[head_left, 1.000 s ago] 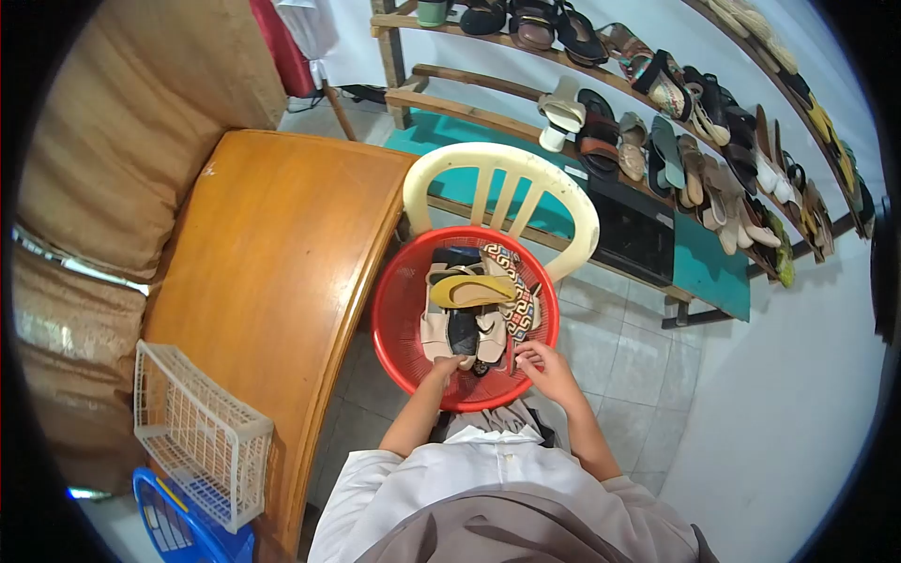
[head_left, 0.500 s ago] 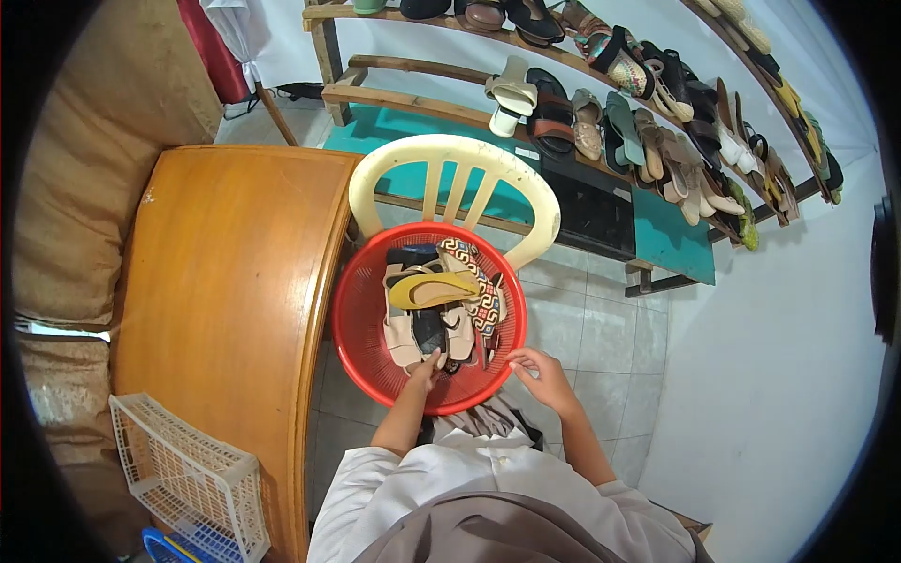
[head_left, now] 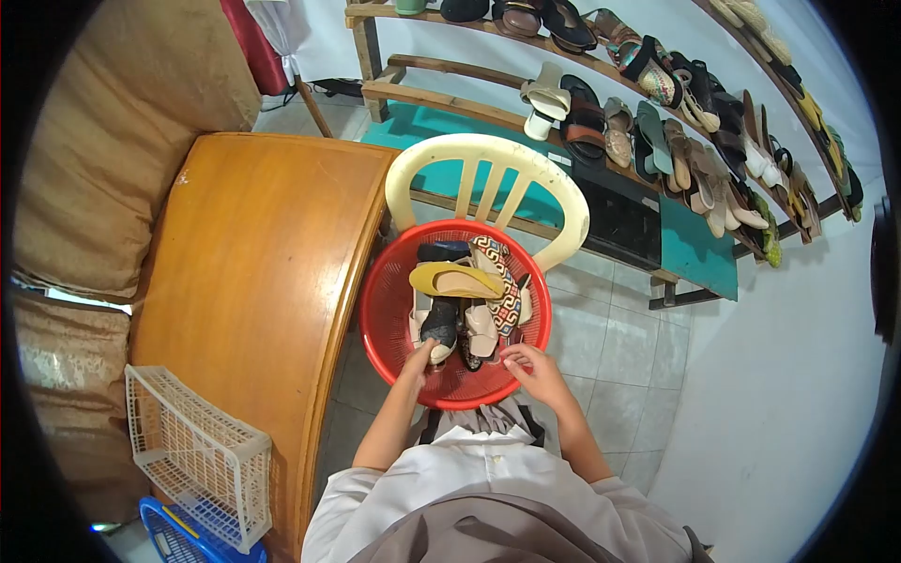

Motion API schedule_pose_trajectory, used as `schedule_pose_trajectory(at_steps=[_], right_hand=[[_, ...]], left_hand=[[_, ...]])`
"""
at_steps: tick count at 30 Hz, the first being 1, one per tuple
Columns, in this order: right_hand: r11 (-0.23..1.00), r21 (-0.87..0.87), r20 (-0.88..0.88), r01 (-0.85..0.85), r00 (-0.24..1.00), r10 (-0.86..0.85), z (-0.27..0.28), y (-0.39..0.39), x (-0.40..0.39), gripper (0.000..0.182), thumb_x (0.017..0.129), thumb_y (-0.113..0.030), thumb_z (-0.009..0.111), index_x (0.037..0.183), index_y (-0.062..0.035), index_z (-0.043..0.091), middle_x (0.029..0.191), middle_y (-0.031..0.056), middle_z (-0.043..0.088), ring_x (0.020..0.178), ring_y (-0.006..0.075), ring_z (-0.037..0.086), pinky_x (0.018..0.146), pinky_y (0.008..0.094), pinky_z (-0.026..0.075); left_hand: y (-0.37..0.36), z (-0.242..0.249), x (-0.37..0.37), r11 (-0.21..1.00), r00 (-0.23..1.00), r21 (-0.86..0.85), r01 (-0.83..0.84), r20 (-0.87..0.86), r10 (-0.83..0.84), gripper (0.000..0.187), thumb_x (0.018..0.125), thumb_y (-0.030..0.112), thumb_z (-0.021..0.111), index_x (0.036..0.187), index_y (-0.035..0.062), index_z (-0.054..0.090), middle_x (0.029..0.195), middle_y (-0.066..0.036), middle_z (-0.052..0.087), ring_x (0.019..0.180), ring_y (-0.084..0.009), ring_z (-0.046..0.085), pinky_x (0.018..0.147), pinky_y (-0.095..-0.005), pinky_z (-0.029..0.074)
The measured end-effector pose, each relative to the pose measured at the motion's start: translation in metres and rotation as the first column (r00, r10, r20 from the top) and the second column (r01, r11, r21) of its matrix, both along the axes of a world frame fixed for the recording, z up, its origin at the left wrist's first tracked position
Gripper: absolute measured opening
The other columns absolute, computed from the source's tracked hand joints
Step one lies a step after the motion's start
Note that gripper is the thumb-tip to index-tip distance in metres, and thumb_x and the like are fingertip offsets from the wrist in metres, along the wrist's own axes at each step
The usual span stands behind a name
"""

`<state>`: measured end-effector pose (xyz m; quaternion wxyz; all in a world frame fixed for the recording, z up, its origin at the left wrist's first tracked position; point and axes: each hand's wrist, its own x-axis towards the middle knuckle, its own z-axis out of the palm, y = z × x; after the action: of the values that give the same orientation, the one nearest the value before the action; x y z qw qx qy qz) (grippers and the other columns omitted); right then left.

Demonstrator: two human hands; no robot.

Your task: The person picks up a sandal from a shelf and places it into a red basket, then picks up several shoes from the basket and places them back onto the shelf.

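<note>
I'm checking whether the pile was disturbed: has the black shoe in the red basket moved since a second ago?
Yes. The black shoe has slid toward the near rim of the red plastic basket; it lay under the yellow shoe, and the left hand now touches it.

Left hand [head_left: 419,358] fingertips hidden under black shoe [head_left: 439,324]; grip unclear. Blue crate [head_left: 178,540] cut off at frame bottom.

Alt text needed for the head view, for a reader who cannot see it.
A person's left hand and right hand reach into a red basket of shoes on a cream plastic chair. A wooden table stands beside it, shoe shelves behind.
</note>
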<state>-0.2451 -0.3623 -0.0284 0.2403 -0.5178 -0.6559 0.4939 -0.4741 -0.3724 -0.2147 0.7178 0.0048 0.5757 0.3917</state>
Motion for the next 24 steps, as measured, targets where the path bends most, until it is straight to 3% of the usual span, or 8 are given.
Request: schedule_pose_trajectory(at_steps=[3, 8, 11, 14, 17, 18, 21, 24], right_hand=[[1.000, 0.011, -0.045, 0.002, 0.999, -0.001, -0.003, 0.002, -0.006, 0.016, 0.080, -0.008, 0.056, 0.096, -0.0025, 0.057, 0.084, 0.0086, 0.060, 0.077, 0.0145, 0.058, 0.068, 0.0253, 0.046], [1.000, -0.003, -0.060, 0.000, 0.998, 0.000, -0.010, 0.003, -0.012, 0.018, 0.080, -0.008, 0.057, 0.097, -0.0033, 0.056, 0.084, 0.0089, 0.060, 0.076, 0.0149, 0.058, 0.068, 0.0253, 0.047], [0.999, -0.026, -0.028, -0.041, 0.999, 0.040, -0.008, 0.006, -0.018, 0.018, 0.082, -0.010, 0.056, 0.098, -0.0019, 0.056, 0.085, 0.0081, 0.060, 0.076, 0.0133, 0.059, 0.069, 0.0257, 0.047], [0.996, -0.019, -0.019, -0.092, 0.996, 0.092, -0.009, 0.006, -0.026, 0.019, 0.083, -0.011, 0.056, 0.099, -0.0011, 0.056, 0.086, 0.0080, 0.060, 0.077, 0.0125, 0.059, 0.070, 0.0259, 0.047], [0.993, -0.041, -0.031, -0.110, 0.994, 0.109, -0.010, 0.005, -0.031, 0.018, 0.083, -0.011, 0.056, 0.098, -0.0016, 0.056, 0.087, 0.0078, 0.061, 0.077, 0.0127, 0.059, 0.070, 0.0261, 0.047], [0.992, -0.057, -0.038, -0.111, 0.993, 0.109, -0.010, 0.004, -0.031, 0.018, 0.083, -0.011, 0.056, 0.098, -0.0019, 0.057, 0.087, 0.0077, 0.061, 0.077, 0.0128, 0.059, 0.070, 0.0261, 0.047], [0.961, -0.255, -0.083, -0.104, 0.993, 0.086, -0.044, 0.005, -0.029, 0.018, 0.084, -0.011, 0.053, 0.101, -0.0035, 0.055, 0.090, 0.0072, 0.061, 0.079, 0.0138, 0.059, 0.071, 0.0251, 0.047], [0.885, -0.463, -0.144, -0.051, 0.989, -0.018, -0.109, 0.009, -0.025, 0.022, 0.086, -0.014, 0.050, 0.106, -0.0048, 0.052, 0.096, 0.0070, 0.059, 0.085, 0.0151, 0.058, 0.076, 0.0267, 0.045]], left_hand=[[-0.019, 0.035, -0.015, 0.996, 0.996, 0.026, 0.080, -0.030, -0.079, 0.025, 0.072, 0.030, 0.061, 0.090, 0.0116, 0.060, 0.078, 0.001, 0.061, 0.063, -0.0099, 0.053, 0.053, -0.0231, 0.036], [-0.049, 0.083, -0.035, 0.991, 0.984, 0.026, 0.128, -0.131, -0.124, 0.026, 0.072, 0.033, 0.061, 0.087, 0.0112, 0.061, 0.075, 0.003, 0.059, 0.062, -0.0087, 0.050, 0.051, -0.0224, 0.031], [-0.058, 0.070, -0.043, 0.980, 0.953, 0.007, 0.200, -0.234, -0.193, 0.028, 0.073, 0.034, 0.061, 0.087, 0.0102, 0.061, 0.075, 0.002, 0.059, 0.059, -0.0081, 0.048, 0.049, -0.0217, 0.030], [-0.054, 0.042, -0.038, 0.981, 0.963, 0.029, 0.191, -0.199, -0.181, 0.029, 0.074, 0.034, 0.061, 0.088, 0.0088, 0.061, 0.077, 0.001, 0.060, 0.059, -0.0084, 0.051, 0.049, -0.0207, 0.033], [-0.045, 0.033, -0.035, 0.962, 0.946, 0.013, 0.271, -0.188, -0.264, 0.029, 0.075, 0.032, 0.061, 0.090, 0.0070, 0.061, 0.080, -0.001, 0.061, 0.064, -0.0097, 0.055, 0.054, -0.0210, 0.040], [-0.042, 0.028, -0.031, 0.979, 0.972, 0.032, 0.203, -0.128, -0.197, 0.029, 0.075, 0.028, 0.063, 0.094, 0.0058, 0.059, 0.082, -0.003, 0.062, 0.070, -0.0112, 0.058, 0.061, -0.0229, 0.045], [-0.037, 0.014, -0.020, 0.981, 0.967, 0.033, 0.189, -0.181, -0.180, 0.033, 0.072, 0.028, 0.067, 0.093, 0.0034, 0.060, 0.080, -0.005, 0.063, 0.065, -0.0117, 0.058, 0.061, -0.0236, 0.045], [-0.032, -0.007, -0.015, 0.967, 0.961, -0.024, 0.252, -0.109, -0.254, 0.037, 0.076, 0.025, 0.067, 0.102, 0.0019, 0.054, 0.090, -0.007, 0.062, 0.076, -0.0148, 0.060, 0.065, -0.0266, 0.049]])
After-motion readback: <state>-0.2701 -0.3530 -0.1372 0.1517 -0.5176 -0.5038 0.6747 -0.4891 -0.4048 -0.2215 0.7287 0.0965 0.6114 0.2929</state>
